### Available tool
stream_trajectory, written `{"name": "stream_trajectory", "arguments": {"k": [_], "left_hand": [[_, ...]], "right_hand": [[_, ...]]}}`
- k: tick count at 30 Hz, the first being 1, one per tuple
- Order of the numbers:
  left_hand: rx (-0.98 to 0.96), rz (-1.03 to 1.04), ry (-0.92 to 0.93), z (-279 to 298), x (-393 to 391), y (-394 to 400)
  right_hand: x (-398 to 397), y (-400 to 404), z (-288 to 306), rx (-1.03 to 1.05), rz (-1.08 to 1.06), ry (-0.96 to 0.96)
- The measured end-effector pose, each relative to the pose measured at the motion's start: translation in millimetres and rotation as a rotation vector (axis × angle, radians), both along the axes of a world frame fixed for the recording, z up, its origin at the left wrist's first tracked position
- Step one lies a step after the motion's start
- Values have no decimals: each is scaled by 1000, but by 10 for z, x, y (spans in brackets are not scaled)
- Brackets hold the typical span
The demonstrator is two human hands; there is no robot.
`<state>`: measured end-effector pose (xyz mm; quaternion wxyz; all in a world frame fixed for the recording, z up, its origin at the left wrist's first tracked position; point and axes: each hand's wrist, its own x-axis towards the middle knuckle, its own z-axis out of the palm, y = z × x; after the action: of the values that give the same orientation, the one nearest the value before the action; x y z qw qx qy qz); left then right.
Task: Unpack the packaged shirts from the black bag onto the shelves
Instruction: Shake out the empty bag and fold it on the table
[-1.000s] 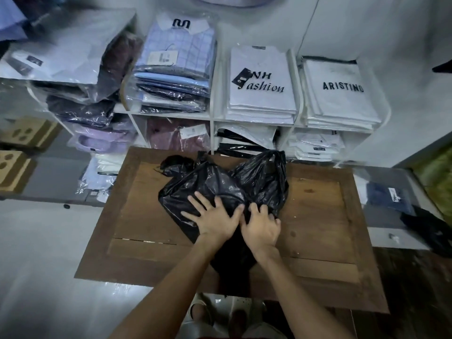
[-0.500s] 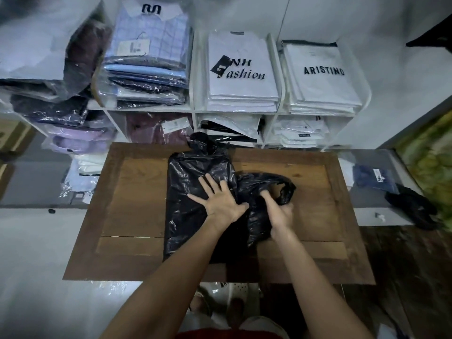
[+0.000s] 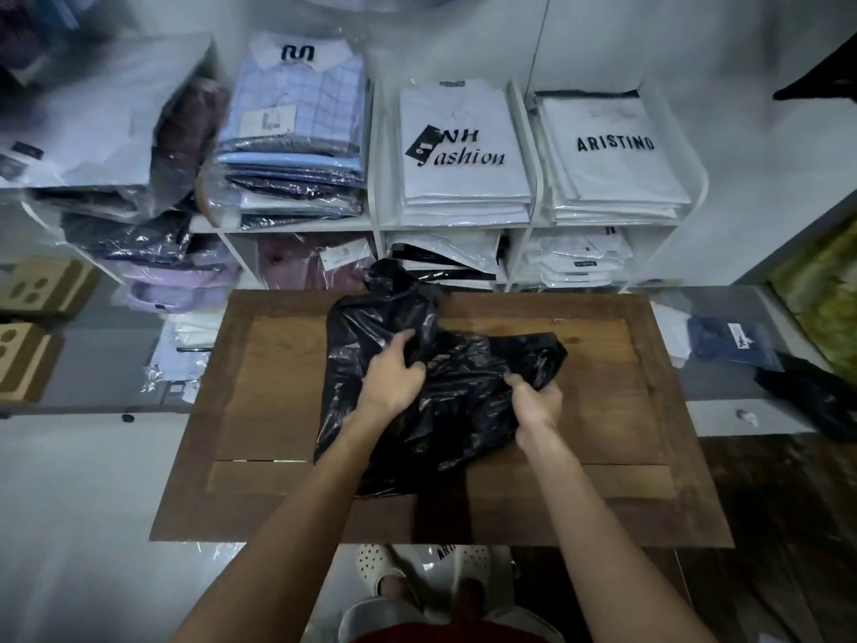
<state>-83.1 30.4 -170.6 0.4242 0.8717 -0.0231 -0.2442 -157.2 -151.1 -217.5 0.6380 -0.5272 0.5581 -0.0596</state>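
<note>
A shiny black plastic bag [image 3: 445,410] lies flat on the wooden table [image 3: 259,410], its knotted end pointing toward the shelves. My left hand [image 3: 394,375] grips a fold of the bag near its middle, fingers curled into the plastic. My right hand [image 3: 538,403] grips the bag's right flap near its open edge. What the bag holds is hidden. White shelves [image 3: 378,225] behind the table hold stacks of packaged shirts, among them the "NH Fashion" stack [image 3: 463,150] and the "ARISTINO" stack [image 3: 612,155].
Checked and dark shirt packs [image 3: 297,132] fill the left shelf cells. Cardboard boxes [image 3: 41,285] sit at far left. A blue packaged item [image 3: 728,341] and a dark cloth [image 3: 807,392] lie on the grey ledge at right. My sandalled feet [image 3: 380,568] show below the table edge.
My left hand went from lying flat on the bag to gripping a fold of it. My right hand pulled the bag's right flap out to the right and holds it.
</note>
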Motion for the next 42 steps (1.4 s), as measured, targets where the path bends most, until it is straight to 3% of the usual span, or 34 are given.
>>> {"name": "stream_trajectory", "arguments": {"k": [4,7,9,12,13,16,21,24,27,29,31,33,35,39,42], "left_hand": [[-274,261,116,267,159,486],[-470,340,215,337,179,794],[-534,397,222,410,134,969],[-611,438,255,476,22,1120],[-634,466,285,485,-10,1143],[-656,578,413,511,-74,1216],[-680,668,446,531,-103,1454],[-689,706,419,534,-127,1510],[-711,708,387,506,-136,1440],[-649,630,346,485,-141,1248],[-526,473,225,464,-152,987],[-258,188,50,364,-166,706],[-5,105,50,272,-205,473],[91,157,147,169,-332,75],[123,57,144,87,-373,-119]], "right_hand": [[-42,-49,76,-142,-27,-8],[-40,139,334,-429,87,-74],[-31,290,442,-740,312,-269],[56,650,402,-1224,874,-407],[104,816,399,-1243,1049,-418],[165,1323,317,-1006,1505,-340],[105,1560,-264,-1035,1741,2],[92,1623,-322,-927,1696,30],[110,1719,-357,-1006,1693,89],[145,1757,-337,-920,1622,82],[154,1705,-152,-395,1410,-158],[185,1540,38,178,1009,-317],[296,1294,91,421,670,-280],[374,909,173,367,417,-249],[447,681,227,172,513,-275]]}}
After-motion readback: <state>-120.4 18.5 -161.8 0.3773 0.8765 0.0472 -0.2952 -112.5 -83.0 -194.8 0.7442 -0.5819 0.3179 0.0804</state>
